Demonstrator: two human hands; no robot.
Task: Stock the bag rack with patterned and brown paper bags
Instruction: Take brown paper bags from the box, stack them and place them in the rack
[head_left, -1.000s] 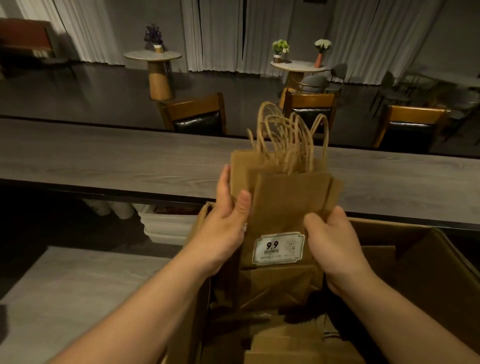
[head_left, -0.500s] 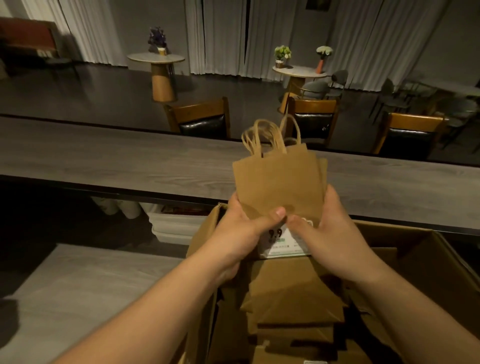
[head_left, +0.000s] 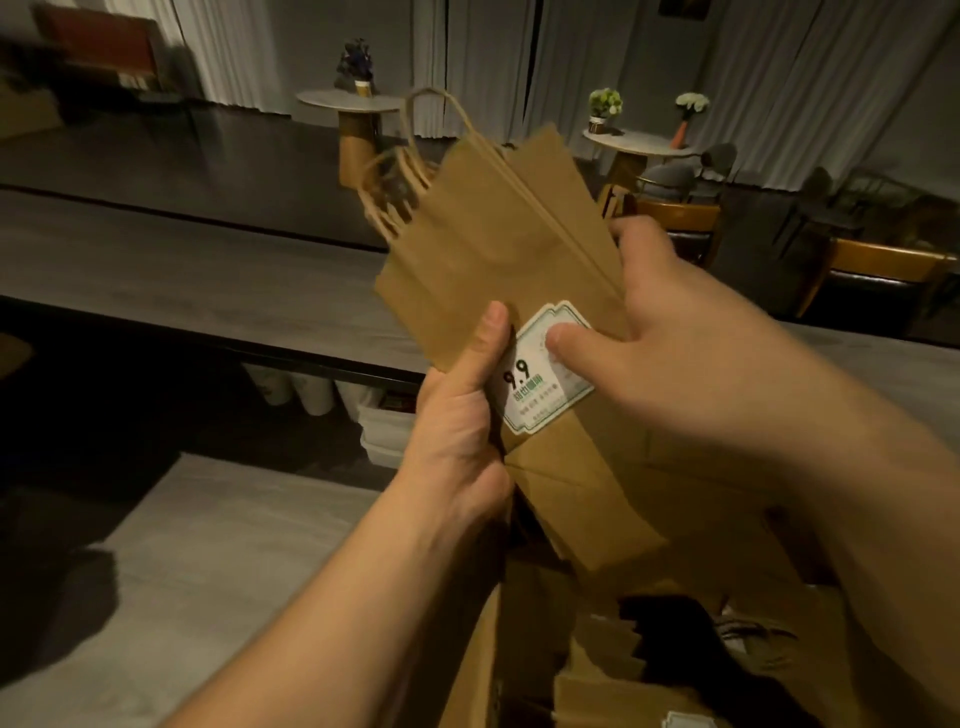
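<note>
Bags (head_left: 488, 249) tilted left (hands (head_left: 457, 431) gripping)

A dim café: a long counter (head_left: 197, 270), small round tables (head_left: 636, 141) with flower pots (head_left: 602, 106), and chairs (head_left: 680, 218).

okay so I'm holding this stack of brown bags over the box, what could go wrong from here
The bags are fanned and tilted left, pinched only near the lower part by the left hand and right hand, so an outer bag could slide out and drop into the box or onto the counter.

The twisted handles stick out loosely at the top and might tangle or snag.

Your right thumb presses the sticker, which could crease or peel.
</note>
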